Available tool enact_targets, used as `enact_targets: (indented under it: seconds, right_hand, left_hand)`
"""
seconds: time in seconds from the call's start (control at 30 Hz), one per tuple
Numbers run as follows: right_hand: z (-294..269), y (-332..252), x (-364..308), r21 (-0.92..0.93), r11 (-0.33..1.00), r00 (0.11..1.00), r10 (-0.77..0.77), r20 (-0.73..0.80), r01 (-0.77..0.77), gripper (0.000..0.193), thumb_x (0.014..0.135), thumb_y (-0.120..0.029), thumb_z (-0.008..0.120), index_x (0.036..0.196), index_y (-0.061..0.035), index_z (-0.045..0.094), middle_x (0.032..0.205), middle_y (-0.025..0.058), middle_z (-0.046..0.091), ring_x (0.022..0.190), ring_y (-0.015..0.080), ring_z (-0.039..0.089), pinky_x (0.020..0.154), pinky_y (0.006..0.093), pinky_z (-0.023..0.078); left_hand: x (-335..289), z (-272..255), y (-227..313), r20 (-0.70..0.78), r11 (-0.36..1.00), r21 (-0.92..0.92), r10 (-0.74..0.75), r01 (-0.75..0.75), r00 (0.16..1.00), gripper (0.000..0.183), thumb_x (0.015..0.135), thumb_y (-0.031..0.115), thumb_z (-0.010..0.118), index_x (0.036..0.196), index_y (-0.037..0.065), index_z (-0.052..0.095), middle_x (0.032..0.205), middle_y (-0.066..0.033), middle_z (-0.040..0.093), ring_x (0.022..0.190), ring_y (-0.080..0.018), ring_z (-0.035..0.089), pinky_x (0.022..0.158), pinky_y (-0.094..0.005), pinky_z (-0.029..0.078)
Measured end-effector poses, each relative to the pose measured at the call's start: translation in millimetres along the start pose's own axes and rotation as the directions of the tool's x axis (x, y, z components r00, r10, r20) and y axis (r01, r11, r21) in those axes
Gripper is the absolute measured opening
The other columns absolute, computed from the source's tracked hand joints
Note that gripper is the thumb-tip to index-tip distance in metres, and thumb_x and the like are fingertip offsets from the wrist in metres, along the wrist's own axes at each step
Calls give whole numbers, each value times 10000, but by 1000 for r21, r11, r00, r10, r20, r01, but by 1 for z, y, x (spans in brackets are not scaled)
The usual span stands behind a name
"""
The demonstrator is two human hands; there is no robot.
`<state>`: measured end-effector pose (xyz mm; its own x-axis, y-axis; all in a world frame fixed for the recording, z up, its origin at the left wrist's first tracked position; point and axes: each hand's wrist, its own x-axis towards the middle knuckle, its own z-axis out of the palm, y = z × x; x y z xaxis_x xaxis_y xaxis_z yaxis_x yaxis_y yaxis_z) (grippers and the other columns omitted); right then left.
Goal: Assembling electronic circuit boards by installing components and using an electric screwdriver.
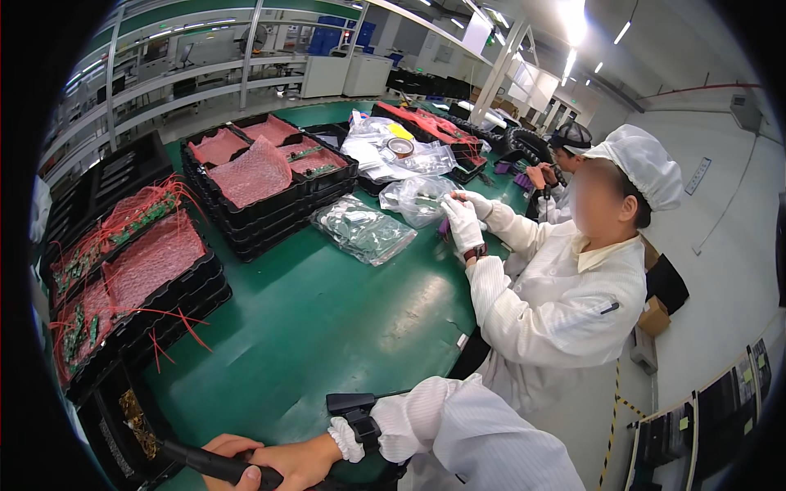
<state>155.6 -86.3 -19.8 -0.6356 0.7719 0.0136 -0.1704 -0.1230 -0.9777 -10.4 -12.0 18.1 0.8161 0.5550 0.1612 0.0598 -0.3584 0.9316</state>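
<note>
At the lower left my right hand (299, 462) is closed round a black rod-shaped piece (201, 460). Its thumb presses the near side, and its fingers curl over the far side. The rod points left, toward a black bin (157, 412) holding small brass-coloured parts (133, 421). A black strap (363, 430) circles my right wrist at the white cuff. Just beyond that wrist lies a flat black piece (350, 403) with a thin stem. I cannot make out my left hand.
Stacked black trays (214, 282) hold pink bubble wrap, green circuit boards and red wires. More trays (246, 225) and clear plastic bags (364, 229) sit farther along the green table (327, 327). A white-clad co-worker (565, 286) handles a purple piece; another person (565, 155) sits beyond.
</note>
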Motion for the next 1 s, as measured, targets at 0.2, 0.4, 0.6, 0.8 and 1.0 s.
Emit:
enact_targets:
  seconds: [0.2,0.4,0.6,0.8,1.0]
  right_hand:
    - [3,-3,-3,103,994,996,55,-67,-48,317,757,-97,700,934,13,462,688,96,592,477,179,623,419,294,497]
    - [3,-3,-3,124,990,996,76,-54,-69,328,757,-93,694,951,18,452,658,94,585,483,180,625,422,296,495]
    - [2,4,-2,159,985,996,74,-45,-66,329,775,-104,695,972,28,467,657,95,587,479,177,622,424,295,502]
    - [2,-1,-4,144,989,998,42,-52,-34,333,788,-111,699,966,17,449,670,100,584,501,180,630,438,303,509]
    - [1,0,-3,155,987,998,52,-45,-45,330,787,-108,696,962,10,443,669,95,587,500,179,628,437,301,508]
  left_hand:
    - [2,0,2,4,1000,-16,12,-12,1000,479,891,415,662,982,-55,661,962,-194,657,898,-332,639,837,-432,487]
    - [2,11,-6,-121,1000,-21,12,-15,993,603,750,559,665,862,-32,707,811,-135,638,720,-225,603,653,-328,470]
    - [2,12,-6,-132,999,-34,-5,1,991,618,756,572,659,857,-36,705,810,-134,637,732,-220,605,670,-324,472]
    - [4,12,-4,-121,1000,6,6,-6,993,630,769,587,645,849,-35,700,810,-135,637,730,-219,606,666,-323,470]
    - [4,11,-4,-111,1000,17,15,-13,994,642,766,598,645,856,-36,697,812,-134,638,719,-218,604,653,-324,468]
